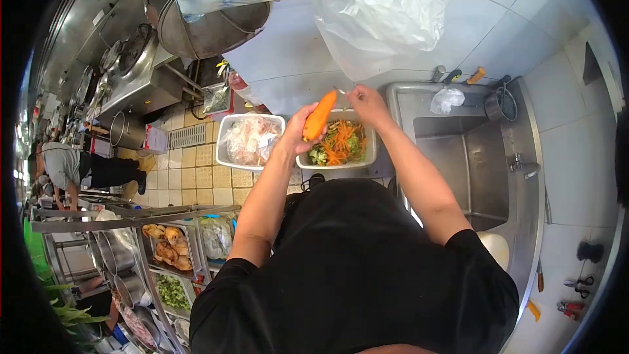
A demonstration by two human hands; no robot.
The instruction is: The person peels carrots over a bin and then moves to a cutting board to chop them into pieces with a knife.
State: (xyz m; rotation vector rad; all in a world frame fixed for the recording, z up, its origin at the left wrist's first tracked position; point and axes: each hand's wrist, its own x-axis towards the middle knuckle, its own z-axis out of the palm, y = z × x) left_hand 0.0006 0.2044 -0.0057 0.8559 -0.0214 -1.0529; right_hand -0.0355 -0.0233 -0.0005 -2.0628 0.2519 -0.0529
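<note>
An orange carrot [319,118] is held in my left hand [300,132], its narrow end pointing up and to the right. My right hand [367,103] is beside that narrow end with its fingers pinched together; a small thin item shows at the fingertips, too small to name. Below both hands is a white tub [372,151] with shredded carrot [344,145] and chopped greens [319,155]. To its left stands another white tub [222,155] holding pale pink pieces in clear plastic [247,139].
A steel sink [483,164] is on the right, with a strainer [501,103] at its back corner. Plastic bags [386,13] lie at the top. Food trays [171,247] fill the lower left. Another person [65,165] bends over at the far left.
</note>
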